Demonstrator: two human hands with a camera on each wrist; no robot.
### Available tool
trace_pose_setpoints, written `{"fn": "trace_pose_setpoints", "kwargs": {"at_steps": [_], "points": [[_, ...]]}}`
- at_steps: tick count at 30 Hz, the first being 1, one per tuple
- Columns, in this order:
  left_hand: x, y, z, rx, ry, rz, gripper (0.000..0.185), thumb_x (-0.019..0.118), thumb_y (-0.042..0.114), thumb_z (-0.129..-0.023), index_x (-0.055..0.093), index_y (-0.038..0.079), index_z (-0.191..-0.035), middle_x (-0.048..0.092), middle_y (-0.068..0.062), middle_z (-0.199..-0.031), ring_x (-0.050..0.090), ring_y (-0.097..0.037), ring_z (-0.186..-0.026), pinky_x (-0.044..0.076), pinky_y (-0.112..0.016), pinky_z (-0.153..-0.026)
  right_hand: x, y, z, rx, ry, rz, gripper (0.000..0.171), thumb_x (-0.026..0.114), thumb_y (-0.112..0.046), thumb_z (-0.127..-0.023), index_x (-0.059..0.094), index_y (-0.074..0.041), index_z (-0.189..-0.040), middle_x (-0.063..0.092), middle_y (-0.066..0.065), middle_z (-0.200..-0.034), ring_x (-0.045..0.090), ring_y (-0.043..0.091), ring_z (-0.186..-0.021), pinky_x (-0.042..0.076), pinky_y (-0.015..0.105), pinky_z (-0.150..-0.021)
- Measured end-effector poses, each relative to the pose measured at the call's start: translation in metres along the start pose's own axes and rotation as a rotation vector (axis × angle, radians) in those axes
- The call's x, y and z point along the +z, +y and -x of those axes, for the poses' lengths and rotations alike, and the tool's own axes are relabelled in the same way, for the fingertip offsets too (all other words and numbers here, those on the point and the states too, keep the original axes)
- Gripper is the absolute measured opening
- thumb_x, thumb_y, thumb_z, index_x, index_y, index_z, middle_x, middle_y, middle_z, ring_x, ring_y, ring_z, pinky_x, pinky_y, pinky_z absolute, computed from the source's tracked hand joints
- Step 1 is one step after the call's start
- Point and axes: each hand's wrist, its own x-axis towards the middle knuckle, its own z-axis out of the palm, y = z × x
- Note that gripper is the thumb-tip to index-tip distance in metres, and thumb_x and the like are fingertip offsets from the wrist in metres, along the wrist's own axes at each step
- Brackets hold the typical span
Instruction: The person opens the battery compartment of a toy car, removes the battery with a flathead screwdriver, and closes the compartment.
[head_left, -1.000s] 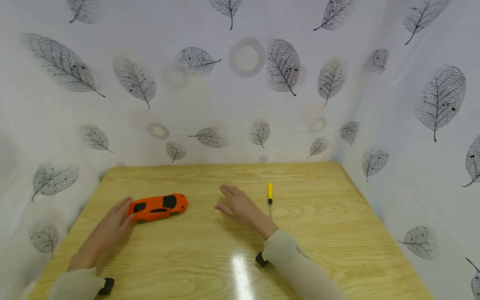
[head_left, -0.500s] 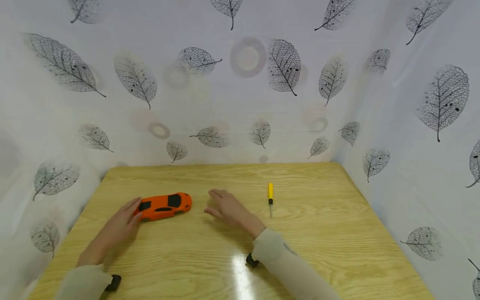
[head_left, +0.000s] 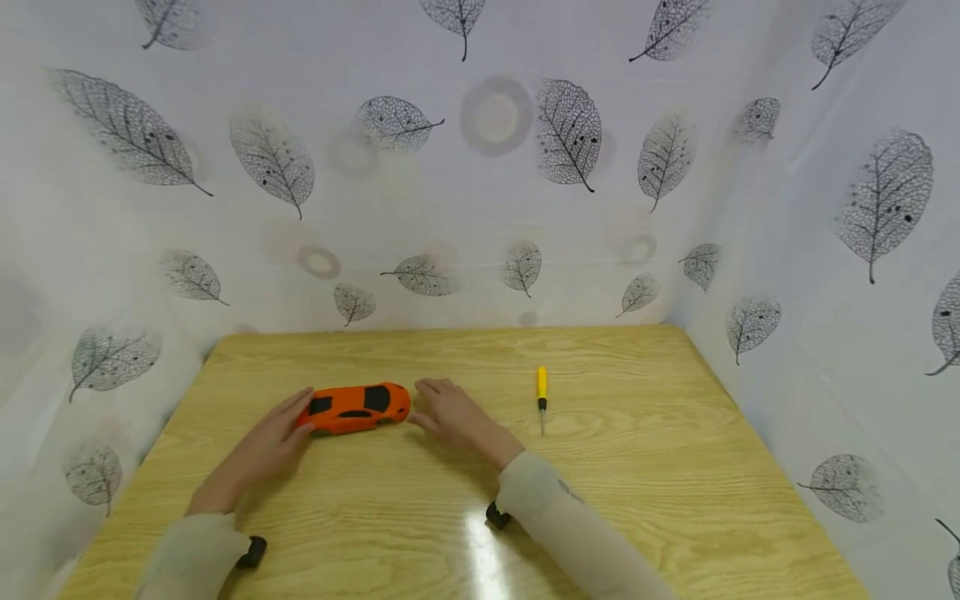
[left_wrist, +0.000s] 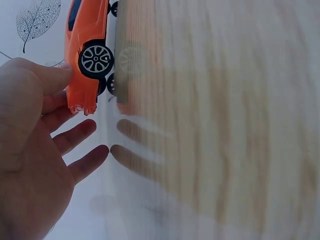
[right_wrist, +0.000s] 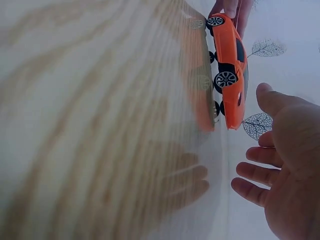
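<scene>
Orange bodywork marks out the toy car [head_left: 356, 409] between your two hands, with black panels for its windscreen, side window and rear, and black wheels [left_wrist: 96, 59] whose silvery spokes show in both wrist views. It sits on the wooden tabletop [head_left: 645, 500] with its nose pointing right, and the polished surface reflects it. Your left hand [head_left: 258, 450] pinches the car's tail, thumb on the near side, with the lower fingers spread behind the rear end. Your right hand [head_left: 459, 417] is just beside the nose but apart from it, thumb and fingers parted, so it stands directly in the car's way on that side. Farther right of the car, past that hand, lies a screwdriver [head_left: 542, 390] with a yellow handle, a black collar and a thin shank aimed at the near side. Nearer to you than the car, your pale sleeves [head_left: 555, 508] come in from both sides, each with a small black device [head_left: 497, 517] at the wrist. Behind the car, the table's far edge meets a white curtain [head_left: 480, 200] printed with dark leaves; the left edge runs beyond your left hand. Wood stretches widest to the right of the car, past the screwdriver, and continues broadly on its near side.
</scene>
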Motion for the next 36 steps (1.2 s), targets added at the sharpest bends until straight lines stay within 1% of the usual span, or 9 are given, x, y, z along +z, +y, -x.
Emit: {"fn": "trace_pose_setpoints", "kwargs": {"at_steps": [2,3,5,10,16,19,29,31,36], "points": [[0.001,0.001,-0.004,0.006,-0.012,0.014,0.056,0.056,0.018,-0.108,0.040,-0.017,-0.149,0.039,-0.036,-0.153,0.038,-0.056,-0.137,0.035,-0.061,-0.113,-0.001,0.000,-0.002,0.000,-0.008,0.007,0.062,0.054,-0.043,-0.108,0.045,-0.002,-0.154,0.047,0.015,-0.155,0.044,0.031,-0.143,0.029,0.043,-0.122],[0.000,0.003,-0.006,0.010,-0.023,0.027,0.057,0.056,0.019,-0.108,0.039,-0.016,-0.149,0.038,-0.035,-0.154,0.037,-0.055,-0.138,0.035,-0.066,-0.109,-0.001,0.000,-0.002,-0.005,-0.007,0.006,0.061,0.054,-0.042,-0.108,0.046,-0.002,-0.153,0.048,0.015,-0.155,0.045,0.030,-0.142,0.030,0.042,-0.122],[0.001,0.005,-0.011,0.025,-0.030,0.021,0.057,0.057,0.020,-0.108,0.040,-0.016,-0.149,0.038,-0.035,-0.154,0.038,-0.055,-0.138,0.035,-0.066,-0.109,0.000,0.000,-0.004,-0.012,-0.003,0.007,0.061,0.054,-0.041,-0.108,0.046,-0.001,-0.153,0.049,0.014,-0.154,0.046,0.029,-0.141,0.033,0.041,-0.121],[0.003,0.016,-0.020,0.031,-0.063,0.006,0.057,0.060,0.015,-0.105,0.040,-0.016,-0.149,0.038,-0.033,-0.155,0.038,-0.055,-0.138,0.032,-0.068,-0.111,0.002,0.001,-0.007,-0.024,0.011,0.024,0.057,0.058,-0.038,-0.107,0.050,-0.002,-0.150,0.053,0.013,-0.150,0.050,0.027,-0.136,0.038,0.038,-0.117],[0.009,0.022,-0.026,-0.015,-0.105,-0.002,0.061,0.062,0.012,-0.104,0.036,-0.014,-0.152,0.034,-0.032,-0.158,0.036,-0.055,-0.140,0.030,-0.070,-0.112,0.003,0.006,-0.005,0.004,-0.011,-0.010,0.056,0.061,-0.034,-0.106,0.051,-0.001,-0.149,0.052,0.014,-0.151,0.048,0.029,-0.140,0.027,0.037,-0.123],[0.010,0.022,-0.029,-0.007,-0.108,-0.018,0.062,0.064,0.013,-0.103,0.036,-0.015,-0.152,0.033,-0.032,-0.159,0.037,-0.055,-0.139,0.031,-0.070,-0.112,0.003,0.008,-0.004,0.006,-0.002,-0.022,0.055,0.061,-0.033,-0.106,0.051,0.000,-0.149,0.053,0.015,-0.150,0.048,0.030,-0.139,0.026,0.038,-0.124],[0.020,0.031,-0.042,0.026,-0.103,-0.020,0.062,0.068,0.008,-0.099,0.039,-0.018,-0.148,0.037,-0.035,-0.155,0.040,-0.055,-0.137,0.033,-0.066,-0.113,0.001,0.021,0.003,0.025,0.029,-0.056,0.053,0.065,-0.031,-0.104,0.055,0.000,-0.146,0.056,0.015,-0.147,0.053,0.030,-0.134,0.040,0.038,-0.116],[0.023,0.033,-0.045,0.030,-0.102,-0.021,0.062,0.068,0.008,-0.099,0.040,-0.018,-0.147,0.038,-0.035,-0.154,0.040,-0.055,-0.137,0.033,-0.065,-0.113,-0.001,0.024,0.005,0.026,0.034,-0.055,0.052,0.065,-0.030,-0.104,0.056,0.001,-0.145,0.056,0.016,-0.147,0.054,0.030,-0.133,0.041,0.038,-0.116],[0.027,0.039,-0.049,0.023,-0.100,0.006,0.063,0.068,0.011,-0.100,0.040,-0.016,-0.149,0.038,-0.033,-0.155,0.038,-0.054,-0.139,0.032,-0.065,-0.114,-0.006,0.032,0.011,0.042,0.035,-0.116,0.050,0.066,-0.025,-0.103,0.056,0.001,-0.144,0.057,0.018,-0.146,0.053,0.032,-0.134,0.040,0.040,-0.116]]}}
